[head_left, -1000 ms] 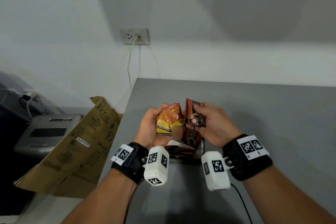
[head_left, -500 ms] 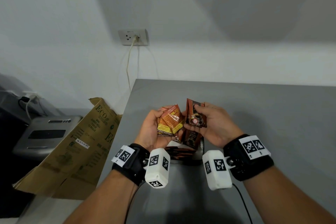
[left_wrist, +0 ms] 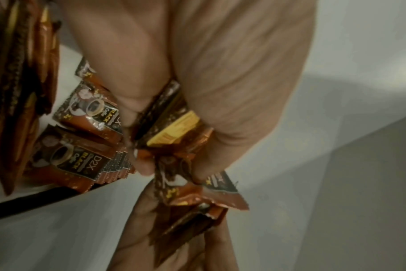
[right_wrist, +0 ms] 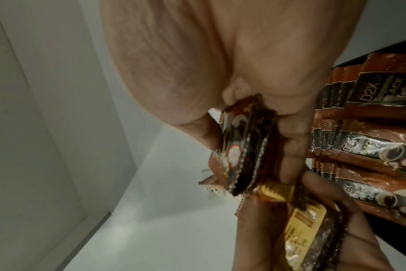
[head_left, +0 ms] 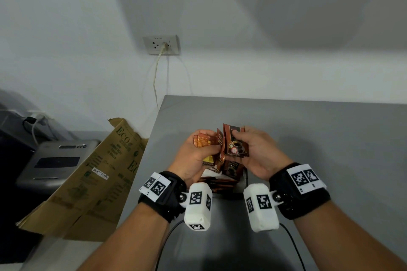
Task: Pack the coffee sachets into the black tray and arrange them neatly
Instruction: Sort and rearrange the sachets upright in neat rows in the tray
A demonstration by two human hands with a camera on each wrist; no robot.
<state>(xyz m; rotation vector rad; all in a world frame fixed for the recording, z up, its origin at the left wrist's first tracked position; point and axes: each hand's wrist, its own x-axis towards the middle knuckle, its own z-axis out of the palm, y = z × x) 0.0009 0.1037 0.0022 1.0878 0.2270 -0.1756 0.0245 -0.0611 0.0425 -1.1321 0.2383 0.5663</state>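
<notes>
Both hands hold brown coffee sachets above the black tray [head_left: 244, 180] on the grey table. My left hand [head_left: 198, 149] grips a bunch of sachets [head_left: 203, 140] showing their orange and yellow backs [left_wrist: 172, 132]. My right hand [head_left: 253, 147] pinches a few sachets [head_left: 235, 144] upright, coffee-cup print facing me [right_wrist: 241, 146]. The two bunches touch in the middle. Inside the tray, rows of sachets [left_wrist: 77, 161] [right_wrist: 364, 146] lie overlapping. Most of the tray is hidden under my hands and wrists.
The grey table [head_left: 319, 138] stretches right and back to the white wall. A wall socket [head_left: 161, 44] with a cord hangs above the table's left corner. Left of the table lean a flattened cardboard box [head_left: 92, 180] and a grey machine [head_left: 55, 160].
My left hand has turned its bunch flatter and pushed it against the right hand's sachets. The right hand has barely moved.
</notes>
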